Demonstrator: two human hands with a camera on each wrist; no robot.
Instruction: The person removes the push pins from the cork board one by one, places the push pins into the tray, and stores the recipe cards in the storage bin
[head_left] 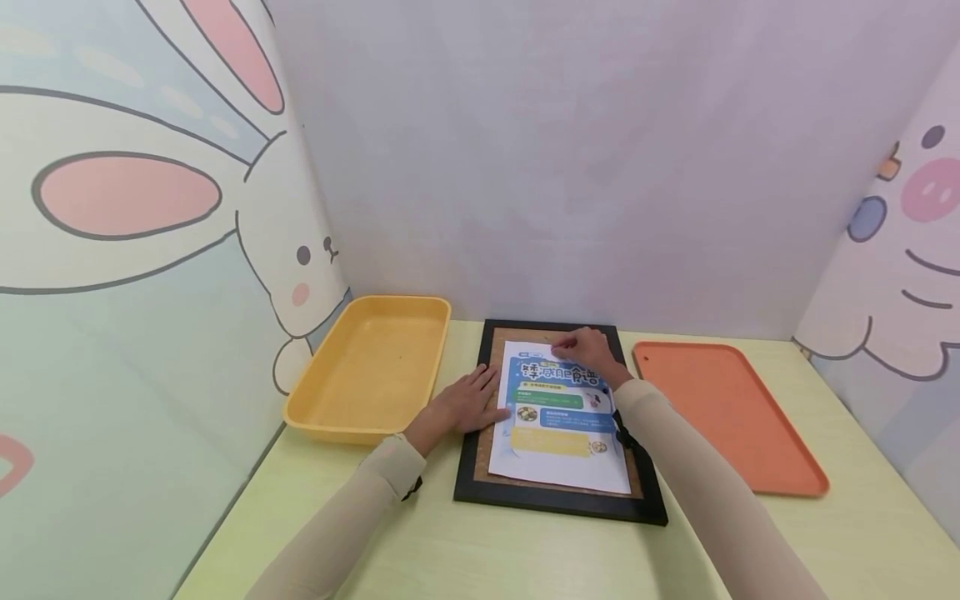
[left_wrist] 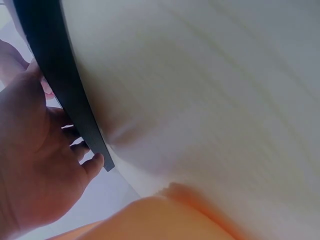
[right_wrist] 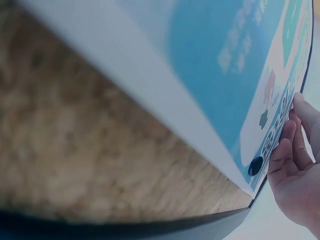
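Note:
A printed paper sheet (head_left: 562, 425) lies on a cork board with a black frame (head_left: 555, 503). My left hand (head_left: 462, 402) rests with spread fingers on the board's left side, touching the sheet's left edge; the left wrist view shows this hand (left_wrist: 45, 155) over the black frame edge (left_wrist: 75, 90). My right hand (head_left: 588, 350) is at the sheet's top edge with bent fingers. In the right wrist view the fingers of that hand (right_wrist: 295, 155) meet the sheet (right_wrist: 210, 65); whether they pinch something is hidden. A round black pin (right_wrist: 255, 166) sits near the sheet's corner.
A yellow tray (head_left: 371, 367) stands left of the board, close to my left forearm. An orange tray (head_left: 731, 417) lies to the right, beside my right sleeve. Behind the table (head_left: 450, 550) hangs a pale curtain (head_left: 555, 167), with cartoon-printed panels at both sides.

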